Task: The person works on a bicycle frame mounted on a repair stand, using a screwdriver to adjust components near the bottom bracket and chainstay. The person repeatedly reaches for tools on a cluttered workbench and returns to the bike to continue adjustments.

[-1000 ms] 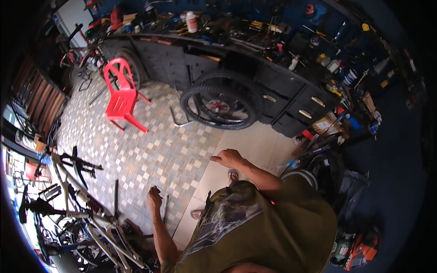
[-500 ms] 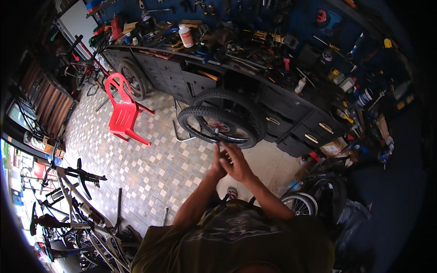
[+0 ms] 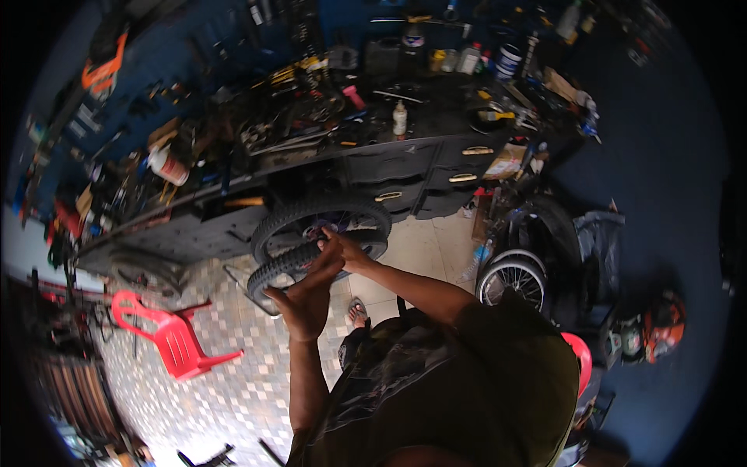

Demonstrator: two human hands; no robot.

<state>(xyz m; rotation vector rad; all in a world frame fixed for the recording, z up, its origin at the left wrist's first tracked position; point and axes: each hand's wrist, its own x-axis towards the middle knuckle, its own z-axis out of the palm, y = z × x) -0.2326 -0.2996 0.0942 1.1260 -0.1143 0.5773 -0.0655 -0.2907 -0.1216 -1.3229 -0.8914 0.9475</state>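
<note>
Two bicycle wheels with knobby black tyres are in front of me, against the dark cabinets: an upper wheel (image 3: 268, 233) and a nearer wheel (image 3: 267, 274) overlapping it. My left hand (image 3: 306, 302) is over the nearer wheel's edge, its thumb spread from its long straight fingers, with nothing seen in it. Those fingers reach up to my right hand (image 3: 348, 253), whose fingers bend together close to the upper wheel's middle. Whatever lies between the right fingertips is too small and blurred to make out. My hands partly cover the nearer wheel.
A cluttered workbench (image 3: 296, 159) runs along the blue wall, with a white bottle (image 3: 167, 166) and a small dropper bottle (image 3: 400, 118) on it. A red plastic chair (image 3: 175, 342) stands on the tiled floor at left. At right are a spoked wheel (image 3: 513, 282) and a plastic bag (image 3: 601, 241).
My view has swung to the right, so bench and chair sit further left. My hands, close together at the nearer wheel's middle before, are now spread, the right one further up.
</note>
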